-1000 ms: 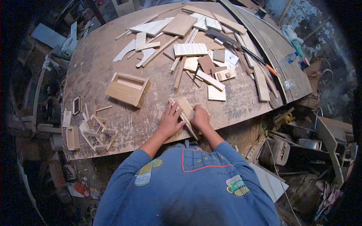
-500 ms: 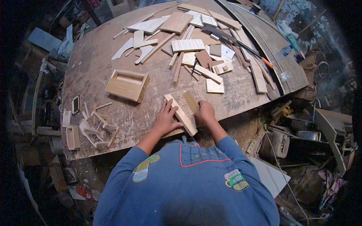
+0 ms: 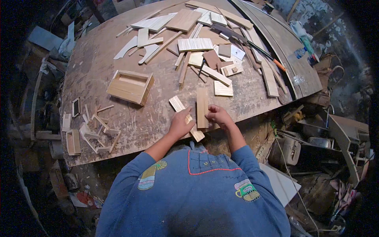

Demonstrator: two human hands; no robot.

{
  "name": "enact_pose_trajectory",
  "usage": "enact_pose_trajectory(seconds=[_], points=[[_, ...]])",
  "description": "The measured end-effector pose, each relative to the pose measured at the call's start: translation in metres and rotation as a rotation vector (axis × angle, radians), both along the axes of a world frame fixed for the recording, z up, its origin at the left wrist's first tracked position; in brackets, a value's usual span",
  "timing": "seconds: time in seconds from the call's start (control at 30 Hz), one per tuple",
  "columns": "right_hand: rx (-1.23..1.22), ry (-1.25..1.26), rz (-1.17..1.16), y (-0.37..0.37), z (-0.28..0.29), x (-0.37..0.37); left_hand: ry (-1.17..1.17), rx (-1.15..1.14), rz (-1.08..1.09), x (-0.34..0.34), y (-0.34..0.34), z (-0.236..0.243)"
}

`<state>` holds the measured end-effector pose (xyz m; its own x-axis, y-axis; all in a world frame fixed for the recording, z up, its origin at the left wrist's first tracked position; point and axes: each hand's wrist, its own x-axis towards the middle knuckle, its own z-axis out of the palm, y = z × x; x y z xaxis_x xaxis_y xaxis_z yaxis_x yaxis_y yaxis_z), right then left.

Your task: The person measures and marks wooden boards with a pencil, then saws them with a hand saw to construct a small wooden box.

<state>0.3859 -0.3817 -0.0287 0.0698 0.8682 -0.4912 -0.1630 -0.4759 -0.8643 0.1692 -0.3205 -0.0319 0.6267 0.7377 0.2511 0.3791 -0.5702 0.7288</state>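
Observation:
My left hand (image 3: 182,123) is closed over the middle of a pale wooden strip (image 3: 177,104), which lies slanted near the table's front edge. Both ends of the strip stick out past the fingers. To the right of it, my right hand (image 3: 220,116) pinches the side of a flat tan wooden board (image 3: 202,103). That board points away from me, its broad face showing, and is apart from the strip at the far end. Part of my right fingertips is hidden by the board.
Several boards and offcuts (image 3: 195,44) are heaped at the back, with an orange-handled saw (image 3: 278,64) on the right. An open wooden box (image 3: 129,87) stands to the left. Small wooden frames and a miniature chair-like piece (image 3: 90,134) lie at the table's near left.
The tan board has turned from an edge-on slant to show its broad face. My left hand has shifted from the strip's left side to over it.

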Motion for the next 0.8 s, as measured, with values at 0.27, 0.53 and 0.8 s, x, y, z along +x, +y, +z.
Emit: enact_pose_trajectory(seconds=[0.27,0.53,0.8], points=[[0.053,0.041,-0.157,-0.002,-0.006,0.013,-0.008,-0.652,-0.045,0.048,0.012,-0.007],[0.046,-0.003,-0.629,-0.01,0.007,0.087,-0.03,-0.837,-0.031,0.076,0.009,0.008],[0.128,-0.184,-0.098,-0.026,-0.044,0.062,-0.108,-0.927,0.062,0.109,0.005,0.009]])
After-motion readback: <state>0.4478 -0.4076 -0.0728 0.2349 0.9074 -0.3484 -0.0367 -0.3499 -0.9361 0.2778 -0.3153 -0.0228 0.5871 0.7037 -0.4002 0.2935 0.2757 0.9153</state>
